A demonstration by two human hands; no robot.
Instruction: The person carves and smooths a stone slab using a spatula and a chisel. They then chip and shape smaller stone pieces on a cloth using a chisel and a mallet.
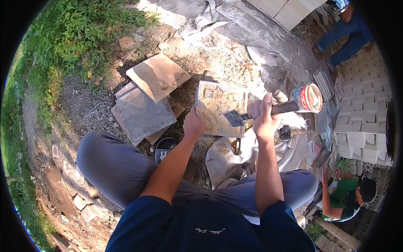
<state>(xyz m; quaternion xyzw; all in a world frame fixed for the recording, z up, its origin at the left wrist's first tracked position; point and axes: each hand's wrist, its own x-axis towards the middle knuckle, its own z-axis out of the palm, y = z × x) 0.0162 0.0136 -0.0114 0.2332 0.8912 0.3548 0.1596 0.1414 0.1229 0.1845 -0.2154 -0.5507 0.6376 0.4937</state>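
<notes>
My right hand (265, 119) is closed round the wooden handle of a flat-bladed tool (235, 119). Its dark, squarish blade points left over a square slab (222, 96) with a sandy, dust-strewn face and a raised grey rim. At the slab's left edge, my left hand (194, 124) has its fingers curled and appears to grip it; the fingertips are hidden. The far end of the tool's handle overlaps an open-topped can (310, 98) with a red and blue side. Below the slab lies a crumpled whitish sack (224, 157).
Left of the slab, square tiles (147, 113) lie stacked unevenly. A hammer (285, 132) rests right of my forearm. Pale carved blocks (361, 109) are piled at the right. One person (344, 197) sits lower right; another person's legs (342, 35) show upper right. Green plants (75, 38) grow upper left.
</notes>
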